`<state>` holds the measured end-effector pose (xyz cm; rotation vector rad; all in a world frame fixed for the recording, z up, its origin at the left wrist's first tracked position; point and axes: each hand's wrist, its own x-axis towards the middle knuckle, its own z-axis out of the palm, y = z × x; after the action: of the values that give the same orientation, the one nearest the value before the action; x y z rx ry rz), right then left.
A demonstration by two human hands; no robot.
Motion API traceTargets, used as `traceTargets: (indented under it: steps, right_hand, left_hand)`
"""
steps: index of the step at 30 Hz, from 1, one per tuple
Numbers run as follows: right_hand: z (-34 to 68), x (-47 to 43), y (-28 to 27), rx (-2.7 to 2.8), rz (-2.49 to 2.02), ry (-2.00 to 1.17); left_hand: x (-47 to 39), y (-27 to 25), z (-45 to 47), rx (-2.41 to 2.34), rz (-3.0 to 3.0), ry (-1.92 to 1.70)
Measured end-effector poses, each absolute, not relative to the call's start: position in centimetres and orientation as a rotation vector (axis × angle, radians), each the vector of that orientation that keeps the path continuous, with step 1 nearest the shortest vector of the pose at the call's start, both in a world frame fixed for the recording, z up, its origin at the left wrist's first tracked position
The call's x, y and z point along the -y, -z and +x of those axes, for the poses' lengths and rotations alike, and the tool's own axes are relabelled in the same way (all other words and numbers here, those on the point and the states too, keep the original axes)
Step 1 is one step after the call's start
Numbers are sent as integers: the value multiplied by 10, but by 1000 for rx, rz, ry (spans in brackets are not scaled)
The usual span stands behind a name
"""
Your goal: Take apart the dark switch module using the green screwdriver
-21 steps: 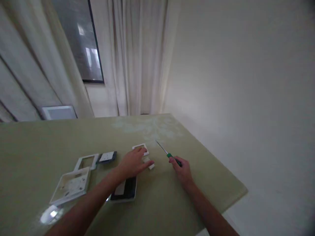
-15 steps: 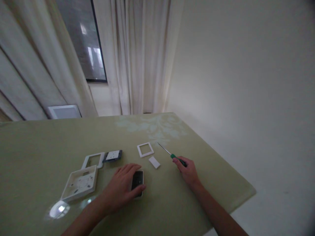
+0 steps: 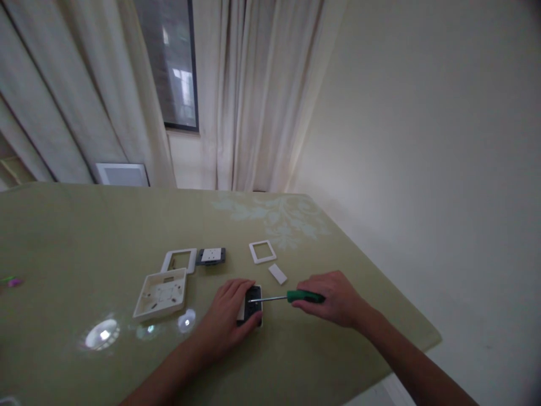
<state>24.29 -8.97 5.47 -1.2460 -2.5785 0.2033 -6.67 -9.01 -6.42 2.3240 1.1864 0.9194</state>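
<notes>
- Screwdriver (image 3: 296, 296) first: in the head view it lies level now, green handle wrapped in the right hand (image 3: 333, 298), thin shaft pointing left, tip resting on the dark switch module (image 3: 252, 303).
- Half a second ago that shaft pointed up and away across the table, tip well clear of the module; now it has swung round and come in to meet it.
- The right hand is closed around the handle, fingers curled over it, knuckles up.
- The left hand (image 3: 228, 320) is down flat, fingers spread over the left side of the module, thumb along its near edge, pinning it to the olive tablecloth (image 3: 84, 237). Same grip as before, and the module has barely moved under it.
- The module sits near the table's front edge, between the two hands, dark face up with a pale strip on its left.
- Just beyond it lies a small white cover piece (image 3: 278, 274), apart from the module, and behind that a small square white frame (image 3: 262, 252).
- Further left: a dark insert with a white face (image 3: 211, 256), touching or just beside a larger white frame (image 3: 180, 260), and in front of that a white back box (image 3: 161, 294), open side up.
- The camera has swung right since the earlier picture, so more of the curtain (image 3: 262, 90) shows and the window (image 3: 173, 62) sits further right.
</notes>
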Motion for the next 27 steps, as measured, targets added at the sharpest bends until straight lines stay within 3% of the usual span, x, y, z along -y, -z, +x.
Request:
traceTargets:
  steps: [12, 27]
  right_hand:
    - [181, 75, -112, 2942, -1360, 22]
    - [239, 84, 9, 2235, -1369, -669]
  left_hand:
    - [87, 65, -68, -1158, 2351, -958]
    - [94, 61, -69, -1219, 2387, -1042]
